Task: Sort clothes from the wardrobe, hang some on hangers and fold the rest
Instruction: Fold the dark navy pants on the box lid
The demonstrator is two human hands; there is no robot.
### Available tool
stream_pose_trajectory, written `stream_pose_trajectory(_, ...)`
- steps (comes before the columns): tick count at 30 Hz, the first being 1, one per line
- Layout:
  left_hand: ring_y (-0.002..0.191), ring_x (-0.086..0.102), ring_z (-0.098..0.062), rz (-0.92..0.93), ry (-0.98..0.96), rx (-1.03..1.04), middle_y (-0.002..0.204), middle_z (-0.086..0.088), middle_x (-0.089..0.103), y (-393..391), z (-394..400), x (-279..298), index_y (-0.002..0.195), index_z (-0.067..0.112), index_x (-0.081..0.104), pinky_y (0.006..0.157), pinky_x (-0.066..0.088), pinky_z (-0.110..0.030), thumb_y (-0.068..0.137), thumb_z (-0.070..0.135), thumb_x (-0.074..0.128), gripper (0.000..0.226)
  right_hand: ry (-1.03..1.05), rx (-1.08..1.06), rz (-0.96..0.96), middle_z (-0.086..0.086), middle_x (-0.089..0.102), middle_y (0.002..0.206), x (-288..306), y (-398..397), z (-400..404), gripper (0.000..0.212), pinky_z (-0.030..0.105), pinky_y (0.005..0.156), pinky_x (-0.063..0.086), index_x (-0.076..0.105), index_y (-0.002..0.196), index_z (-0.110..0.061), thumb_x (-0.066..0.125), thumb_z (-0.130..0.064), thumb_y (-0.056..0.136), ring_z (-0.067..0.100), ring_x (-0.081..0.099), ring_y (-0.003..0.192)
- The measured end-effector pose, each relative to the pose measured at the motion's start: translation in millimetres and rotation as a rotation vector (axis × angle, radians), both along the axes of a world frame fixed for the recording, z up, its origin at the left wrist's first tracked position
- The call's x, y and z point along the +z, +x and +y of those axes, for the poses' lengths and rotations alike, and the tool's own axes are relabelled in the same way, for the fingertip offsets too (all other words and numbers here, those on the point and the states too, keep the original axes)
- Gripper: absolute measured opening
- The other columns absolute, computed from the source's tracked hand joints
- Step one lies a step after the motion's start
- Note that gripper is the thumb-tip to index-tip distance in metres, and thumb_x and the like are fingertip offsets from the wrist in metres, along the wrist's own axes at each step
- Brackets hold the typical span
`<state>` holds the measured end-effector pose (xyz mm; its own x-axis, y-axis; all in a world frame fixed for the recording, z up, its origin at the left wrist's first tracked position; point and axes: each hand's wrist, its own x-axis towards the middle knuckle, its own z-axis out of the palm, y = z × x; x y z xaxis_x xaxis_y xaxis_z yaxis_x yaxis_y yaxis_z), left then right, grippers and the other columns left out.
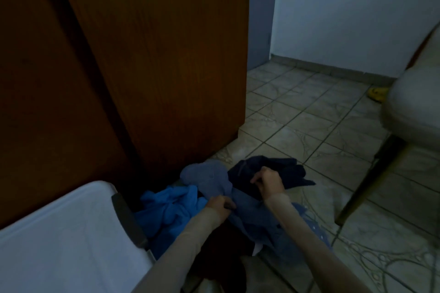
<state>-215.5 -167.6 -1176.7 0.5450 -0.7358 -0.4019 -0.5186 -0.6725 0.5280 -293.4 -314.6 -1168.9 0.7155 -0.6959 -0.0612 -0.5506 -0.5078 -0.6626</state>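
Dim tiled floor (pixel 309 126) lies under us, with a heap of clothes at the foot of a brown wardrobe (pixel 154 54). Our left hand (pixel 220 204) has its fingers curled round a fold of the grey-blue garment (pixel 209 178), which runs from the wardrobe's foot down toward us, its long axis slanting to the lower right. Our right hand (pixel 267 181) pinches the dark navy garment (pixel 281 171), which is crumpled on the tiles with no clear direction we can tell. Just left of the left hand a bright blue garment (pixel 171 209) is bunched against the dark edge of a white-covered bed (pixel 59 233), which closes off the left side of the heap. Well apart on the right stands a pale cushioned chair (pixel 416 102) on dark legs, and beyond it a yellow shoe (pixel 377 93) lies near the wall (pixel 357 7).
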Motion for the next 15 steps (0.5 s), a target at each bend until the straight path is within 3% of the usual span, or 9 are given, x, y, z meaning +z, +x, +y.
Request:
stream_pose_trajectory(2,0.093,0.045,-0.006,-0.035,-0.031,0.024,0.084,0.015,0.048,-5,3,20,0.073,0.036,0.047,0.076,0.032,-0.010,0.093,0.005,0.047,0.037,-0.024,0.031,-0.048,0.018,0.057,0.111,27,-5,6,0.022,0.015,0.071,0.035,0.065,0.102,0.005,0.047,0.005,0.089,0.031,0.052,0.107)
stream_pose_trajectory(3,0.090,0.046,-0.006,-0.041,-0.038,0.000,0.083,0.013,0.050,-9,5,28,0.074,0.031,0.051,0.073,0.034,-0.008,0.094,0.004,0.045,0.034,-0.042,0.033,-0.061,0.017,0.057,0.115,42,-8,7,0.022,0.017,0.076,0.036,0.065,0.101,0.004,0.046,0.007,0.089,0.030,0.053,0.107)
stream_pose_trajectory(5,0.096,0.053,-0.015,-0.093,-0.036,-0.058,0.105,-0.005,0.060,-18,6,46,0.100,0.010,0.063,0.079,0.041,-0.012,0.096,0.002,0.038,0.027,-0.144,0.050,-0.072,0.017,0.057,0.117,67,-14,7,0.022,0.025,0.085,0.039,0.065,0.096,0.003,0.046,0.008,0.088,0.030,0.056,0.106)
stream_pose_trajectory(7,0.114,0.052,-0.025,-0.129,-0.063,-0.081,0.128,-0.013,0.054,-24,9,67,0.127,0.008,0.052,0.094,0.042,-0.025,0.098,0.009,0.036,0.033,-0.229,0.059,-0.099,0.016,0.058,0.113,96,-23,10,0.022,0.028,0.088,0.040,0.066,0.094,0.002,0.046,0.009,0.087,0.030,0.058,0.104)
stream_pose_trajectory(9,0.124,0.045,-0.026,-0.199,-0.117,-0.116,0.141,-0.009,0.042,-28,14,87,0.146,0.019,0.029,0.098,0.036,-0.026,0.101,0.020,0.035,0.046,-0.307,0.066,-0.129,0.016,0.058,0.109,122,-32,14,0.024,0.027,0.085,0.039,0.067,0.094,0.001,0.045,0.009,0.088,0.029,0.058,0.101)
stream_pose_trajectory(11,0.133,0.035,-0.025,-0.258,-0.130,-0.171,0.152,-0.003,0.026,-31,19,101,0.150,0.030,0.007,0.103,0.030,-0.024,0.101,0.030,0.034,0.055,-0.363,0.083,-0.139,0.014,0.058,0.110,143,-38,20,0.024,0.026,0.085,0.039,0.067,0.095,0.000,0.045,0.008,0.088,0.028,0.057,0.101)
stream_pose_trajectory(13,0.135,0.032,-0.026,-0.374,-0.044,-0.256,0.156,-0.001,0.015,-32,22,111,0.149,0.034,0.006,0.109,0.031,-0.031,0.100,0.035,0.036,0.058,-0.406,0.094,-0.155,0.013,0.058,0.111,159,-42,25,0.024,0.027,0.086,0.038,0.066,0.096,-0.001,0.044,0.007,0.088,0.027,0.057,0.102)
stream_pose_trajectory(15,0.134,0.035,-0.026,-0.402,0.033,-0.264,0.155,-0.002,0.021,-31,27,116,0.149,0.033,0.011,0.107,0.031,-0.034,0.099,0.036,0.037,0.056,-0.436,0.096,-0.168,0.013,0.058,0.111,172,-45,29,0.025,0.028,0.086,0.039,0.066,0.095,-0.002,0.043,0.007,0.088,0.028,0.057,0.102)
